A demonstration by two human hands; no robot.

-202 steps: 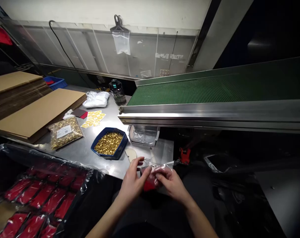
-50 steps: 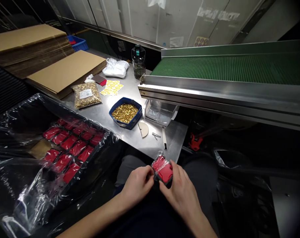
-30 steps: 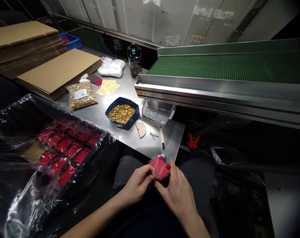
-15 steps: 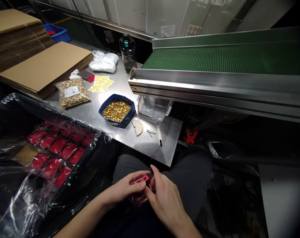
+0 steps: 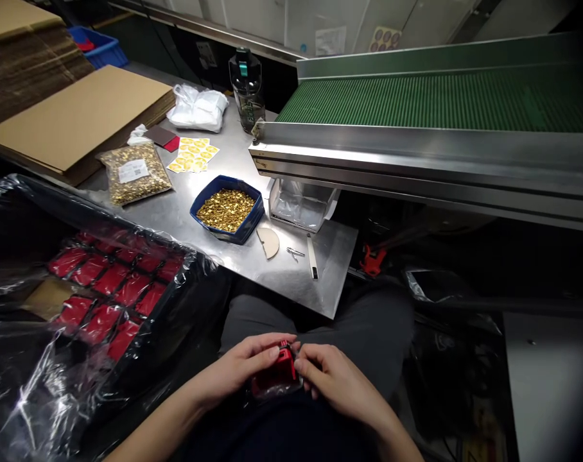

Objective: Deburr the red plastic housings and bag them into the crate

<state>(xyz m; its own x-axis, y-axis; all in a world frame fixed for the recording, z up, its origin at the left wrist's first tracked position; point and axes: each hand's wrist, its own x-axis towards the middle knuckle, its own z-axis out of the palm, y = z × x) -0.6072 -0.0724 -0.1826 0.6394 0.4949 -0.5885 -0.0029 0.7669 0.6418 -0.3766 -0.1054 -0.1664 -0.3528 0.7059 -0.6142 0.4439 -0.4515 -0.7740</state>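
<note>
Above my lap, a small red case-like item (image 5: 282, 371) in clear plastic is held between both hands; its exact kind cannot be made out. My left hand (image 5: 253, 359) is closed round its left side, the thumb lying on top near a dark part. At the right edge, my right hand (image 5: 327, 375) pinches the item or its wrapping between thumb and fingers. Similar red wrapped items (image 5: 113, 277) lie in rows in a container lined with black plastic (image 5: 185, 321) at my left. A blue tray (image 5: 246, 232) of small gold pieces (image 5: 226, 208) stands on the table ahead.
A green conveyor belt (image 5: 392, 102) with a metal side rail runs across the right. On the metal table (image 5: 291, 289) lie a white-handled tool (image 5: 312, 256), nail clippers (image 5: 295, 251), a beige disc (image 5: 268, 243) and a bag of gold pieces (image 5: 136, 173). Cardboard sheets (image 5: 84, 119) are stacked behind.
The red item has turned in my hands, so more of its red face shows. My right hand has shifted from over its top to its right edge. The view has tipped slightly.
</note>
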